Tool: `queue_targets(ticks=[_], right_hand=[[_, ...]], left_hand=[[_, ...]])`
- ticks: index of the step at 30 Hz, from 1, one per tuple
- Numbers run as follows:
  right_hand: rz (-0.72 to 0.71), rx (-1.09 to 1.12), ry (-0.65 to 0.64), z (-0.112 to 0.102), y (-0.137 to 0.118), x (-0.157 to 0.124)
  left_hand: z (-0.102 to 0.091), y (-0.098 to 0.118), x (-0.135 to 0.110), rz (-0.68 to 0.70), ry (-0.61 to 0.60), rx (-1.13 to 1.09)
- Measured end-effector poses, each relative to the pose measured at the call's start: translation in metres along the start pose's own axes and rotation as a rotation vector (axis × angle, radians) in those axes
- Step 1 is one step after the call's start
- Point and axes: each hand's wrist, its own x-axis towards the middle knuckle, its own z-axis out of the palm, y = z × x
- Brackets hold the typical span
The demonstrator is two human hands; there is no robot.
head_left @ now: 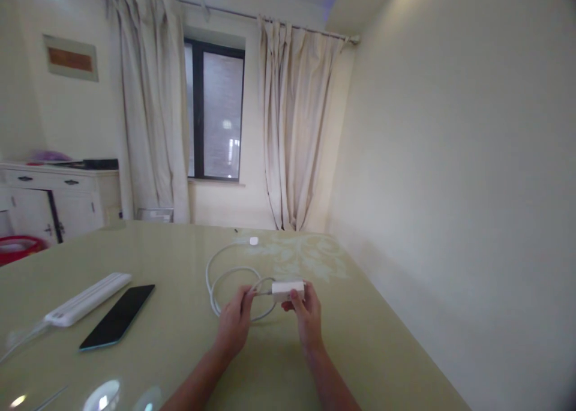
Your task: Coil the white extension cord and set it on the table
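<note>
My right hand (pixel 309 315) grips a white charger block (pixel 282 290), its thumb across the front face. From the block's left side runs a white charging cable (pixel 211 285), and my left hand (pixel 236 318) pinches it close to where it meets the block. Whether the plug sits fully in the block is too small to tell. Behind my hands the cable lies in loose loops on the table. Its far end, a white connector (pixel 254 241), rests on the tabletop.
A black phone (pixel 119 318) and a white power strip (pixel 90 300) with its cord lie at the left of the glossy greenish table (pixel 180 363). A wall (pixel 450 189) borders the table's right side. A white cabinet (pixel 81 201) and a red basin (pixel 18 249) stand beyond, at the left.
</note>
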Motion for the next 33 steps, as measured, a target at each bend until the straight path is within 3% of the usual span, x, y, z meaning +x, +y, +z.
queue_targets(ticks=[4, 7, 12, 18, 20, 24, 29, 31, 33], right_hand=[[-0.016, -0.178, -0.054, 0.005, 0.013, -0.005], [-0.003, -0.351, -0.072, 0.011, 0.018, -0.011], [0.045, -0.315, -0.018, 0.013, 0.018, -0.013], [0.179, -0.102, 0.135, 0.005, 0.028, -0.004], [0.212, -0.030, 0.180, 0.003, 0.031, -0.003], [0.208, 0.056, 0.139, 0.001, 0.031, 0.001], [0.178, 0.211, 0.217, -0.006, 0.025, 0.012], [0.172, 0.201, 0.194, -0.009, 0.021, 0.014], [0.170, 0.147, 0.123, -0.011, 0.018, 0.013]], left_hand=[[-0.001, -0.004, -0.001, 0.032, 0.173, 0.061], [0.001, -0.006, -0.008, 0.224, 0.169, 0.129], [0.006, 0.005, -0.017, 0.590, -0.072, 0.234], [0.011, 0.008, -0.017, 0.713, -0.311, 0.275], [0.013, 0.005, -0.017, 0.716, -0.334, 0.274], [0.014, 0.001, -0.017, 0.646, -0.299, 0.232], [-0.001, -0.016, -0.003, 0.288, 0.118, 0.172], [-0.007, -0.025, 0.004, 0.199, 0.077, 0.148], [-0.011, -0.033, 0.007, 0.139, -0.100, 0.100]])
